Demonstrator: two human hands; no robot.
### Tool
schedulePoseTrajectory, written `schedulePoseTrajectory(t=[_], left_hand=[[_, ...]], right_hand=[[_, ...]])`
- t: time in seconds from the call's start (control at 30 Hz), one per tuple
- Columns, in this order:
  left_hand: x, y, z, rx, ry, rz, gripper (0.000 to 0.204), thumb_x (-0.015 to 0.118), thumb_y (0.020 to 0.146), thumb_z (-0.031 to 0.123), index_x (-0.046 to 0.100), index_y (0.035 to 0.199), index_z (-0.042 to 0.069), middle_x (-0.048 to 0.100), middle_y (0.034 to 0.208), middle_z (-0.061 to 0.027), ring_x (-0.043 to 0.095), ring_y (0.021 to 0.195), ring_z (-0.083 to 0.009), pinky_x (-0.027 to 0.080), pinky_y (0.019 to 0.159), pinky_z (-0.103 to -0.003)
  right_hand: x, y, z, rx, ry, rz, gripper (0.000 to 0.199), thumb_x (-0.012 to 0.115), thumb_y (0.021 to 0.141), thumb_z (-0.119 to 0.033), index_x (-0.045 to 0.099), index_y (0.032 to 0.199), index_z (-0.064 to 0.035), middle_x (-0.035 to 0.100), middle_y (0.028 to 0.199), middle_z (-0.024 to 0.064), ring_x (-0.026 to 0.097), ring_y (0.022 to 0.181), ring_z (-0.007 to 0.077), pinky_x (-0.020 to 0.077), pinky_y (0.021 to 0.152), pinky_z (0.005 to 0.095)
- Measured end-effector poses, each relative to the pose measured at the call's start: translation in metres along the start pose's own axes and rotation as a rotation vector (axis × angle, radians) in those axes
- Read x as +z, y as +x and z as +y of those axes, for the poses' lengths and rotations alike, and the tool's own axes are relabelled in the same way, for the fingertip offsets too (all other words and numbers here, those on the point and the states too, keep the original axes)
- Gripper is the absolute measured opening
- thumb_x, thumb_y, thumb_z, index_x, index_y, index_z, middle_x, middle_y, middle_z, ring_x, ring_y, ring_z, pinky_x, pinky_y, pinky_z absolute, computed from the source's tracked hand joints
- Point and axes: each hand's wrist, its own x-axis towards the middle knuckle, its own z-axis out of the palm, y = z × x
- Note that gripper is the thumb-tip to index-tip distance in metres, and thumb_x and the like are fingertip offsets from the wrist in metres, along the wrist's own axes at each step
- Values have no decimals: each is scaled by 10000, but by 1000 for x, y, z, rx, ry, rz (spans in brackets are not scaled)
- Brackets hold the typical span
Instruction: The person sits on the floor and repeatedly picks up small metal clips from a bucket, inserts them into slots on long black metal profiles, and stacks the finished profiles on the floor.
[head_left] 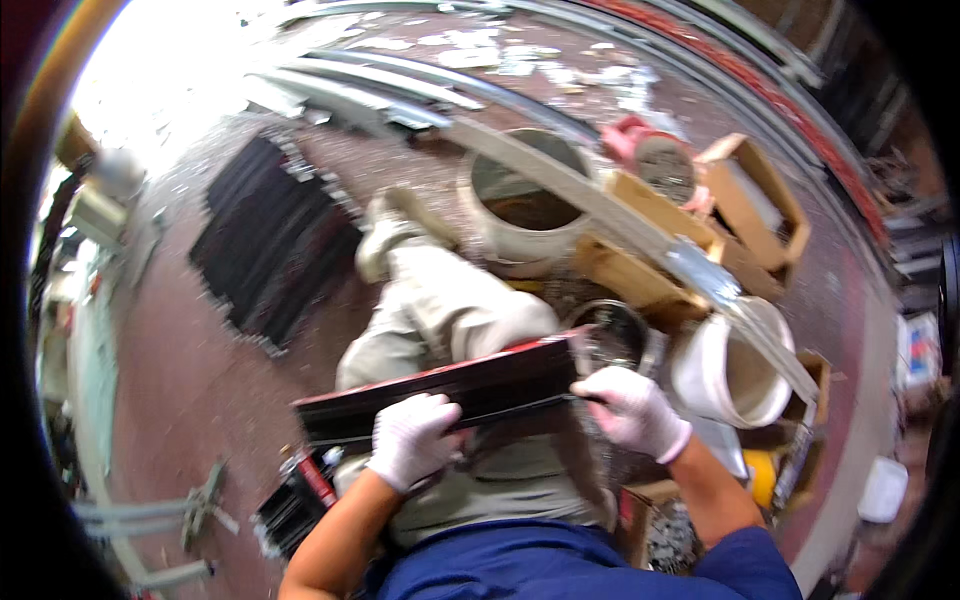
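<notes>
A long black strip [480, 388] with a red upper edge lies across my lap, its right end tilted higher than the left. My left hand [412, 438], in a white glove, has its fingers curled over the lower edge, left of the middle. At the right end, my gloved right hand [640, 412] pinches the lower corner, where a thin dark edge shows between the fingers. Motion blur hides the fine detail there. Beneath the strip are my legs in pale trousers [470, 305].
A stack of black strips [280, 235] lies on the floor ahead left, and a smaller black bundle [290, 510] by my left hip. To the right stand a large bucket [525, 245], a white bucket [690, 375] and cardboard boxes [795, 205]. A long metal bar [600, 205] crosses over them.
</notes>
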Motion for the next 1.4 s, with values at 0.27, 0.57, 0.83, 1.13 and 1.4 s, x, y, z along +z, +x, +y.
schedulePoseTrajectory(t=[0.27,0.57,0.83,1.13,1.4], left_hand=[[18,-10,-5,-14,22,98,394,907,659,279,543,704,133,526,708,-82,585,675,-327,455,589,-465],[18,-10,-2,-9,-6,131,422,931,603,196,537,730,112,539,712,-104,576,671,-354,452,599,-477],[22,-11,-3,-8,13,146,425,930,604,189,533,735,114,543,718,-106,586,687,-357,456,606,-476],[22,-9,-2,14,-22,158,427,928,611,188,526,734,116,550,722,-106,590,692,-356,455,613,-473],[19,-6,3,-4,-35,141,433,927,603,181,518,725,107,536,717,-110,578,680,-362,447,604,-480]], right_hand=[[-84,-68,120,549,-531,441,242,769,890,-108,740,1117,-32,715,989,153,690,875,326,572,839,416],[-149,-79,201,709,-1054,376,774,902,734,-303,594,1410,-89,567,1407,141,552,1298,365,430,1145,521],[-155,-81,209,562,-1093,404,689,902,720,-272,621,1314,-64,577,1377,146,542,1299,371,428,1146,521],[-147,-90,182,446,-1003,698,718,929,694,-240,599,1302,-47,578,1397,185,546,1284,401,417,1143,546],[-81,-65,110,580,733,765,372,777,948,-122,598,1264,-43,653,1146,35,622,1069,124,543,977,301]])
